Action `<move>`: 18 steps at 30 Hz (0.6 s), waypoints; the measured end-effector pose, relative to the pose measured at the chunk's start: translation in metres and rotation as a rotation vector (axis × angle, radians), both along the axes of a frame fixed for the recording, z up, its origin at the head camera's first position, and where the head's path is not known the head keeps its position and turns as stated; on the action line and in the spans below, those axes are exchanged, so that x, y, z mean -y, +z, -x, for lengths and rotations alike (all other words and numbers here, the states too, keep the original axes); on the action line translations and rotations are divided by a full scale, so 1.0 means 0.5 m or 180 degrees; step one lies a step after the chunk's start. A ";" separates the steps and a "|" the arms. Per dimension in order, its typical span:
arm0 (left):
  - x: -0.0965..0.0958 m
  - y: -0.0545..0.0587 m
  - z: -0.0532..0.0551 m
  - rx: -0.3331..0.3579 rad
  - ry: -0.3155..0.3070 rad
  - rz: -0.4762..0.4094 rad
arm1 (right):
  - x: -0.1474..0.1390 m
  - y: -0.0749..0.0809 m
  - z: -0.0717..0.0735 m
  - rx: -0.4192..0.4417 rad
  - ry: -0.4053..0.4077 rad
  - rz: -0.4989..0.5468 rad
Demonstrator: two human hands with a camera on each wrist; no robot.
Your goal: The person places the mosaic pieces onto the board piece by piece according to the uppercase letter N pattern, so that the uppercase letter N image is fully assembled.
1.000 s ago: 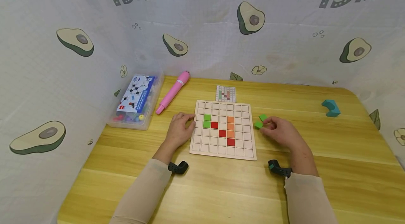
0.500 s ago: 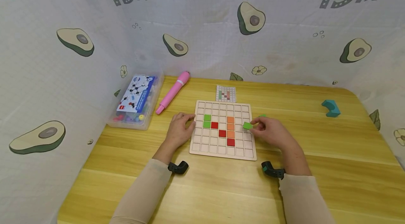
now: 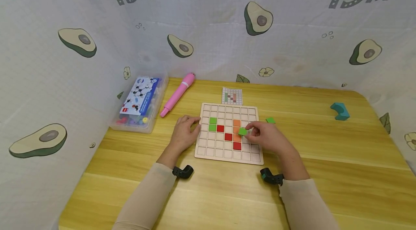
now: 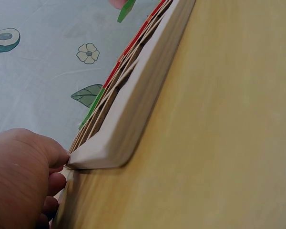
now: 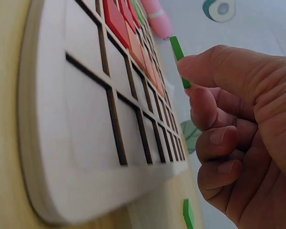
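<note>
My right hand (image 3: 268, 137) pinches a green square tile (image 3: 242, 131) between thumb and fingers, above the wooden grid board (image 3: 208, 152). In the head view the tile overlaps the column of orange tiles (image 3: 237, 123). The right wrist view shows the pinched tile (image 5: 177, 55) raised above the board's face, tilted on edge. My left hand (image 3: 185, 134) touches the board's left edge with thumb and index finger. Two green tiles (image 3: 212, 124) sit in the board's left part, with red tiles (image 3: 220, 128) stepping down to the right. Another green tile (image 3: 270, 120) lies on the table right of the board.
A small printed pattern card (image 3: 232, 96) lies behind the board. Farther left are a pink pen-shaped tube (image 3: 177, 95) and a clear plastic case (image 3: 151, 123) with colourful parts. A teal arch block (image 3: 340, 111) sits at the right, and a patterned curtain (image 3: 214, 42) hangs behind.
My right hand has picked up a green tile from the table right of the board and carried it left over the grid. The left hand has stayed at the board's edge.
</note>
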State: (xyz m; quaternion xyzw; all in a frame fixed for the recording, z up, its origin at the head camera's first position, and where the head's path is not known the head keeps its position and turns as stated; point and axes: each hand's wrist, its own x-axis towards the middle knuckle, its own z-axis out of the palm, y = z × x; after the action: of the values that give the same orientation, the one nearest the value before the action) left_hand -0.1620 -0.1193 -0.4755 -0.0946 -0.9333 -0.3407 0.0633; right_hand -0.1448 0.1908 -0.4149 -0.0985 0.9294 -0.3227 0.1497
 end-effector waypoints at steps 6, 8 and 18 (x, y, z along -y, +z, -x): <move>0.000 0.000 0.000 0.0033 -0.0002 -0.0016 | 0.033 -0.007 0.000 -0.0029 0.0094 -0.0047; 0.000 0.000 0.000 0.0030 0.0000 -0.0011 | 0.044 -0.010 -0.001 -0.0054 0.0113 -0.0056; 0.001 0.001 -0.001 0.0013 -0.0017 -0.0016 | 0.083 -0.018 -0.001 -0.0247 0.0351 -0.0056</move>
State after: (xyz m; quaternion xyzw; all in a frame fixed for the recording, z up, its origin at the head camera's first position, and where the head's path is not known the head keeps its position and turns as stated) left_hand -0.1616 -0.1200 -0.4750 -0.0962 -0.9323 -0.3434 0.0608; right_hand -0.1444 0.1491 -0.4238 -0.1608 0.9304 -0.3017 0.1320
